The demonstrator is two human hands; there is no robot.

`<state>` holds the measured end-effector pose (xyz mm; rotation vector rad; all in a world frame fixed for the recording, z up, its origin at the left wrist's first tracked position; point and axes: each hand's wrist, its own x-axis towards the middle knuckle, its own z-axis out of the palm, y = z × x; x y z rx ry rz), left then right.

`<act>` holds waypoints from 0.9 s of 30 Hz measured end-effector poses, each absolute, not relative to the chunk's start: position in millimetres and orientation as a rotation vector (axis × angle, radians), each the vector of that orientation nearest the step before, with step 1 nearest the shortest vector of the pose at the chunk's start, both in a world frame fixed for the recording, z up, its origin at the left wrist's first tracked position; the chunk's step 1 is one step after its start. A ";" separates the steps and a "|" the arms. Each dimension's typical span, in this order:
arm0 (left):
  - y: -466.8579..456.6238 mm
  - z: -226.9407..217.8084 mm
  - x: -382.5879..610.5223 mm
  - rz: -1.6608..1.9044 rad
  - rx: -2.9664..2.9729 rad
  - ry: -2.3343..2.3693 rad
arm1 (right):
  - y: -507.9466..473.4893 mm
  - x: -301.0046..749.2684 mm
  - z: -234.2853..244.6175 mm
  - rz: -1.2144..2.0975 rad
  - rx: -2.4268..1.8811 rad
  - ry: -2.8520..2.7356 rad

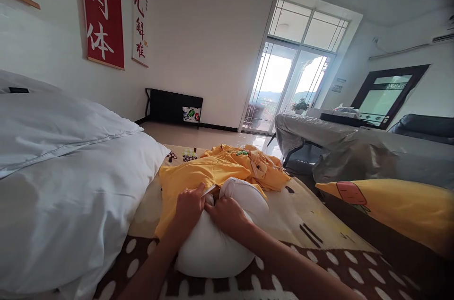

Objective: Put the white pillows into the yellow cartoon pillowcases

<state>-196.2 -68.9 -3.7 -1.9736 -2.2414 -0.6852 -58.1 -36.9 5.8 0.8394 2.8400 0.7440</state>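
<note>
A white pillow [216, 252] lies bunched and folded in front of me, its far end against a yellow pillowcase [187, 172]. My left hand [190, 205] is closed on the pillowcase's near edge, where a pale strip shows by the thumb. Beside it, my right hand [229, 215] has its fingers curled into the white pillow, close to the pillowcase opening. A small dark gap shows between the two hands. What lies under the fingertips is partly hidden.
The patterned blanket [319, 229] spreads beneath everything. A large white quilt [78, 196] is heaped on the left. On the right lies a yellow pillow [400, 205] with a carrot print, near a plastic-covered sofa [354, 148]. A black folded panel [173, 106] leans against the far wall.
</note>
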 end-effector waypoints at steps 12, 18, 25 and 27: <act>-68.2 -8.6 -189.5 -0.642 -1.981 -2.220 | -10.1 -66.5 17.1 0.551 1.044 2.812; -77.8 -7.7 -171.4 -0.658 -2.082 -2.090 | -4.6 -52.7 17.7 0.578 1.118 2.815; -79.1 2.7 -196.2 -0.893 -2.150 -2.259 | 6.2 -9.3 27.5 0.694 1.450 2.769; -76.7 2.5 -212.5 -0.938 -2.377 -2.278 | 7.6 -0.9 26.4 0.693 1.531 2.772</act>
